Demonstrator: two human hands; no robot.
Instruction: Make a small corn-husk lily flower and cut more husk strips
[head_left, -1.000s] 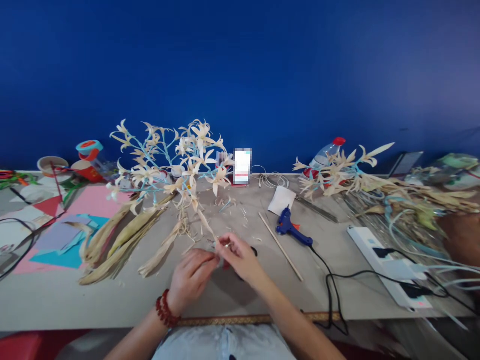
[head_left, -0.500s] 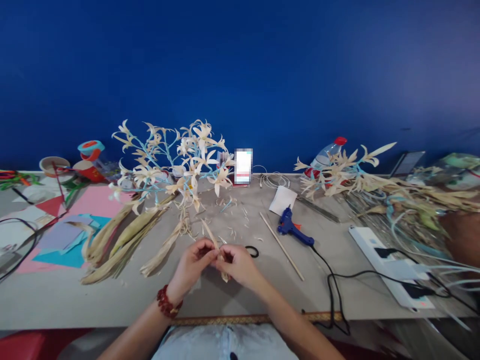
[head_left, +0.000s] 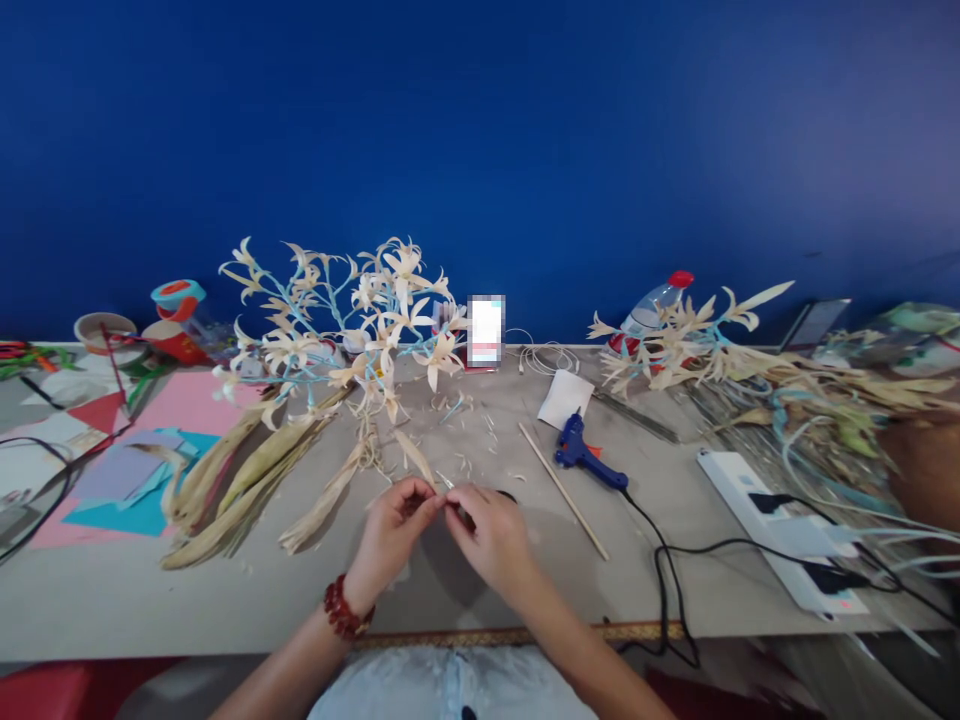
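My left hand [head_left: 397, 525], with a red bead bracelet at the wrist, is closed in a pinch on a pale corn husk strip [head_left: 414, 458] that points up and away over the table. Meeting it fingertip to fingertip, my right hand [head_left: 489, 530] pinches at the strip's near end. A small light tip [head_left: 445, 482] shows between the hands, too small to name. Part of a black ring [head_left: 508, 497] peeks out behind my right hand.
Husk flowers on blue stems [head_left: 330, 310] stand behind, near dried husk bundles [head_left: 247, 480]. On the right lie a thin stick [head_left: 562, 490], a blue glue gun [head_left: 585, 455], and a white power strip [head_left: 772, 530] with cables. Coloured paper [head_left: 127, 490] lies left.
My right hand has moved up slightly from the strip's lower part to meet the left fingertips, now partly covering the black ring. The strip's far end has swung a little left.
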